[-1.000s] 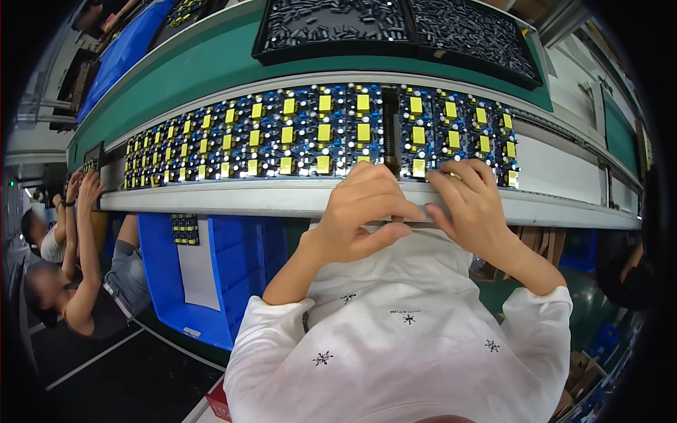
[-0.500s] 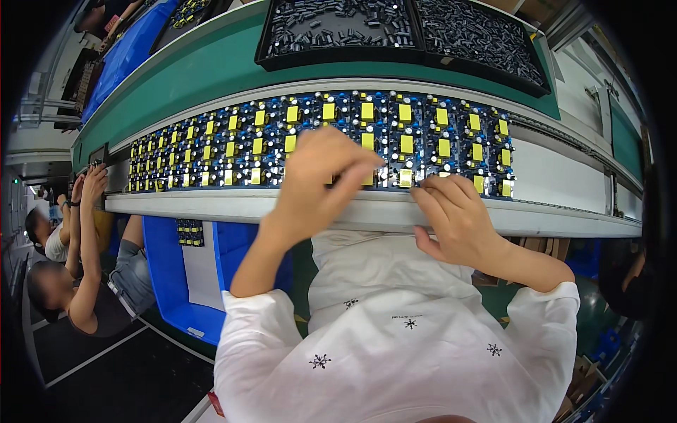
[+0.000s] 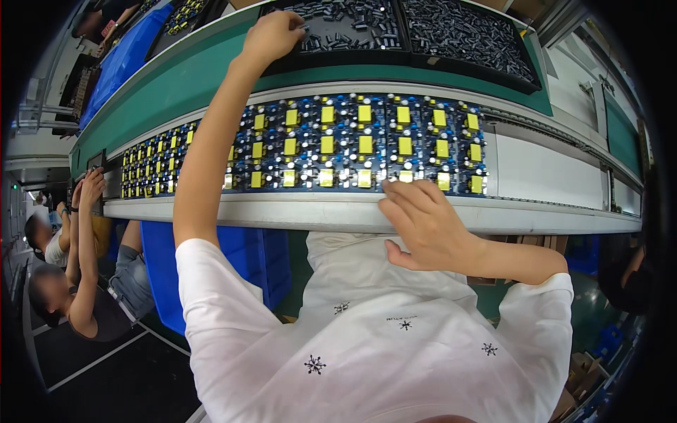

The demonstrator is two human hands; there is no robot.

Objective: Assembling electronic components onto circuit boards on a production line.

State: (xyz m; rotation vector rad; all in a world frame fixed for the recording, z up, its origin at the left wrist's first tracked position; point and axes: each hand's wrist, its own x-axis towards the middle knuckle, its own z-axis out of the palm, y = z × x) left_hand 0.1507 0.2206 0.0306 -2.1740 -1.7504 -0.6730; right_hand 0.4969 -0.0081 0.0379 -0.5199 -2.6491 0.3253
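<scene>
My left hand (image 3: pixel 273 35) is stretched far forward to the left end of a black tray (image 3: pixel 338 59) of small dark cylindrical capacitors (image 3: pixel 345 17). Its fingers are curled closed, and whatever they pinch is too small to make out. Near the front rail, my right hand (image 3: pixel 431 224) rests with its fingertips at the near edge of a row of circuit boards (image 3: pixel 343 146). Those fingers lie side by side, lightly bent, with the thumb apart. Yellow blocks, white-topped cylinders and blue parts cover the boards. My left forearm hides some of them.
A second black tray (image 3: pixel 465 39) full of dark capacitors stands at the right. The boards sit on a conveyor between pale metal rails (image 3: pixel 338 211). A blue bin (image 3: pixel 240 247) is below at the left. Further left, a co-worker's hands (image 3: pixel 90 185) are at the line.
My left hand has moved from above the boards forward and left to the capacitor tray. The board row has shifted left, and my right hand has moved left along with it.
</scene>
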